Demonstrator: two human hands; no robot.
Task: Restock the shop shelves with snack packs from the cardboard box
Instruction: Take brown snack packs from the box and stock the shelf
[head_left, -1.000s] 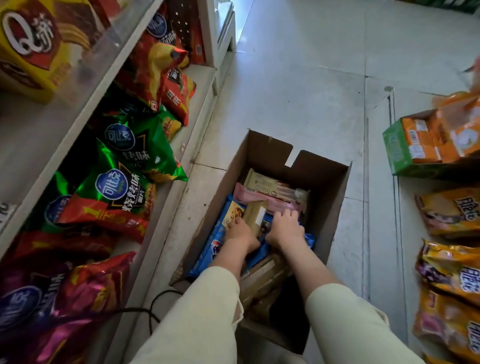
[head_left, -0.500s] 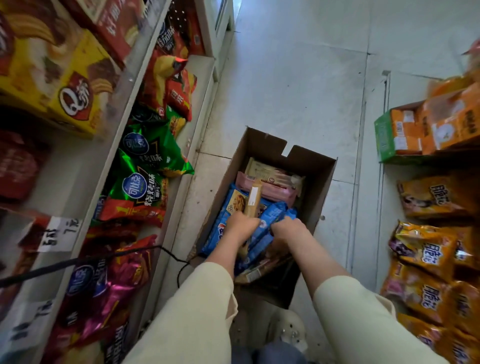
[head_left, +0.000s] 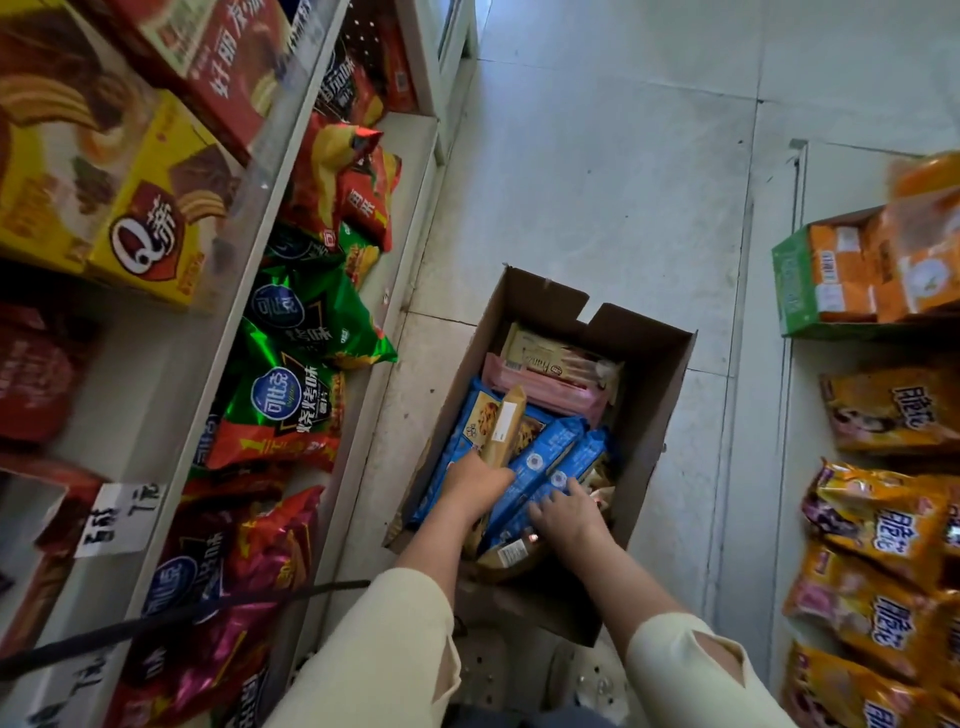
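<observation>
The cardboard box (head_left: 644, 395) sits open on the floor (head_left: 597, 156) in the aisle between two runs of shelving, and it is well filled. At its far end lie a cream pack (head_left: 558, 358) and a pink pack (head_left: 545, 392); nearer are several long blue packs (head_left: 540, 462), with brown packs (head_left: 511, 553) showing at the near end under the wrists.

The left hand (head_left: 475, 488) is down in the box and its grip is clenched round the lower end of a tan pack (head_left: 504, 428), which stands tilted up out of the pile. The right hand (head_left: 563, 512) rests on the blue packs with its fingers spread over them; whether they have actually closed on a pack cannot be told from here.

The left shelves (head_left: 291, 171) carry yellow and red boxes up high and green, red and purple chip bags (head_left: 306, 332) lower down. The right shelves (head_left: 800, 415) hold orange bags and a green carton of orange packs.

Judging by how full the box is, the restocking has a long way to go. Nothing from the box is on its way to a shelf yet; the step in hand looks like gathering a handful of packs to lift out.
</observation>
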